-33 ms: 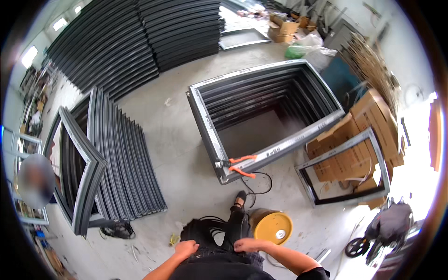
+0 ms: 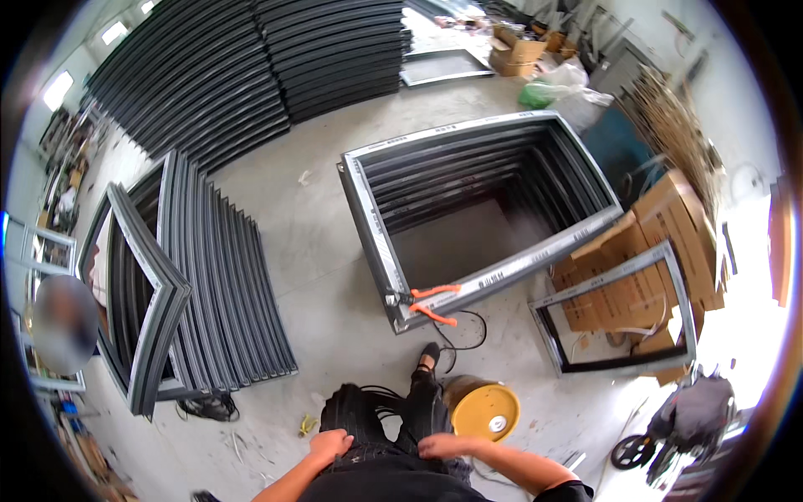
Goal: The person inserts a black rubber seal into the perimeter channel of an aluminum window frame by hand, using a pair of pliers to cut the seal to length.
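Black trousers [image 2: 393, 435], worn by the person, sit low in the middle of the view, and both hands rest on them at the waist. The left hand [image 2: 329, 445] lies curled on the dark cloth; the right hand [image 2: 443, 446] presses flat just beside it. Whether either grips the fabric I cannot tell. Near the right hand stands a round yellow lid [image 2: 487, 412] on a bucket. Ahead of the foot, a black cable [image 2: 464, 335] loops on the bare concrete floor [image 2: 309, 251], which is grey and dusty. Beyond it a stack of grey metal frames [image 2: 481, 209] carries an orange clamp [image 2: 433, 303] at its near corner. More frames [image 2: 201, 284] lean at the left, dark profiles [image 2: 251, 75] lie stacked farther off, and cardboard boxes [image 2: 669, 217] sit at the right.
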